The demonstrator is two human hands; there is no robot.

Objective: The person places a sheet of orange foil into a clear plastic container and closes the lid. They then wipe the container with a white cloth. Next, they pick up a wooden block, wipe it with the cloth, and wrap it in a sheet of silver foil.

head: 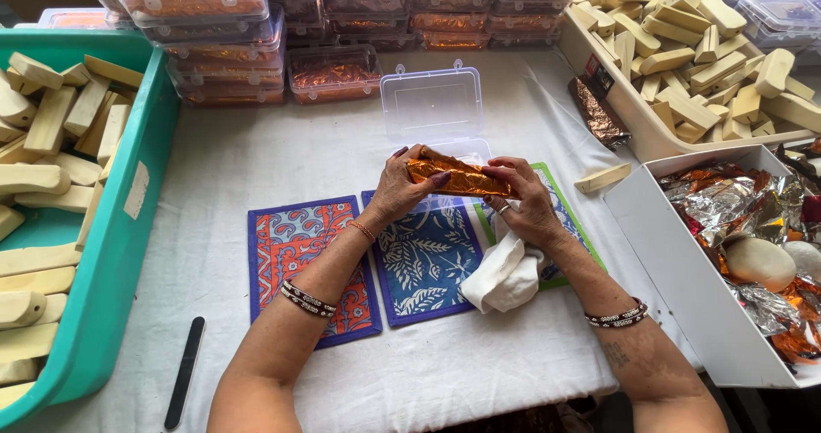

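Both hands hold a long block wrapped in orange foil (pixel 459 177) above the middle of the table. My left hand (pixel 402 187) grips its left end, and my right hand (pixel 522 198) grips its right end. Just behind the block lies a clear plastic box (pixel 432 104) with its lid open. Under my right wrist sits a bunched white cloth (pixel 505 275). Three patterned mats lie below the hands: orange and blue (pixel 286 245), blue with leaves (pixel 423 262) and green-edged (pixel 560 202).
A teal bin (pixel 120 228) of pale wooden blocks stands at left, a beige tray (pixel 633 112) of more blocks at back right. A white box (pixel 676 253) of crumpled foil is at right. Stacked clear boxes (pixel 222 48) with orange foil line the back. A black nail file (pixel 184 373) lies near the front.
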